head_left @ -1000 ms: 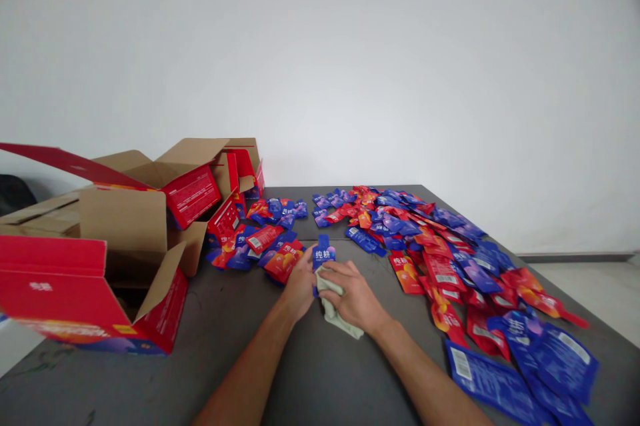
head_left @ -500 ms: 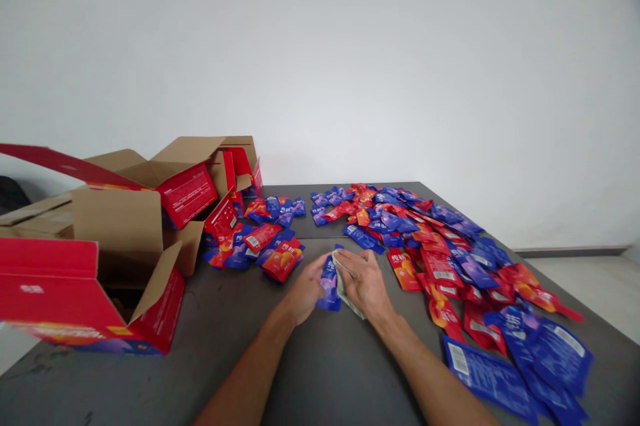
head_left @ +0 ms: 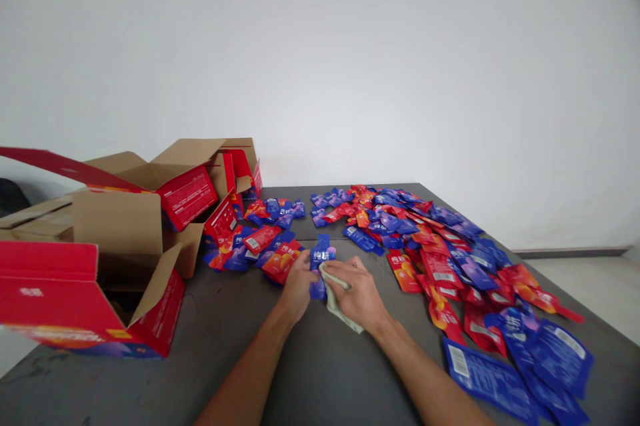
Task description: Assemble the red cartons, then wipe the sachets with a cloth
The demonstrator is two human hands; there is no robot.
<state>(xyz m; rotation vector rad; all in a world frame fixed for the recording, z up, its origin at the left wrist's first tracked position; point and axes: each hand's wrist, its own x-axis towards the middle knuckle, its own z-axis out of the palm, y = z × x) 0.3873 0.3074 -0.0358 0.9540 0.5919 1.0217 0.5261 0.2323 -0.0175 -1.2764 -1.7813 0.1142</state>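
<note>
Seemingly wiped a blue pouch (head_left: pixel 321 255) between left pile (head_left: pixel 283 259) and right pile (head_left: pixel 434 239), gripping it with the left hand (head_left: pixel 298 287) and a cloth (head_left: pixel 341 313) with the right hand (head_left: pixel 362 293), probably needing steady pressure next

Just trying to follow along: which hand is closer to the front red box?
The left hand. It holds a blue pouch, to the right of the front red box; the right hand, holding a cloth, is farther right.
</note>
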